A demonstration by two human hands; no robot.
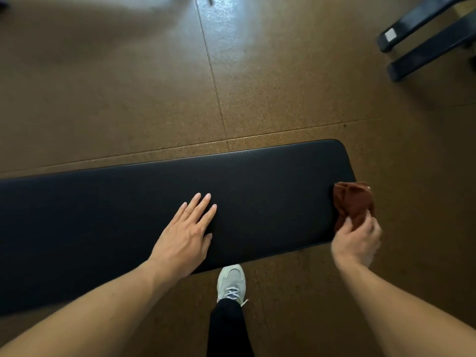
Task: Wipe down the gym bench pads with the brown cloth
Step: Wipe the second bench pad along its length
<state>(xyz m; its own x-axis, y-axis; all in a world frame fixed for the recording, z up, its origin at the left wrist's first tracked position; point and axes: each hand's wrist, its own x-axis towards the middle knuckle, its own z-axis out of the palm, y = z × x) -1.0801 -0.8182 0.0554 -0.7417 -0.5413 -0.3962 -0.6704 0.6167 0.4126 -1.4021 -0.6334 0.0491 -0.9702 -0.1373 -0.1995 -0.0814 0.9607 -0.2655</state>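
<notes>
A long black bench pad runs across the view from the left edge to a rounded right end. My left hand lies flat on the pad's middle, palm down, fingers apart, holding nothing. My right hand grips a bunched brown cloth at the pad's right end. The cloth is pressed against the end edge and partly hangs past it. The fingers of my right hand are partly hidden under the cloth.
The floor is brown speckled tile with a glossy patch at the top. Black metal feet of another machine stand at the top right. My foot in a pale sneaker stands against the pad's near edge.
</notes>
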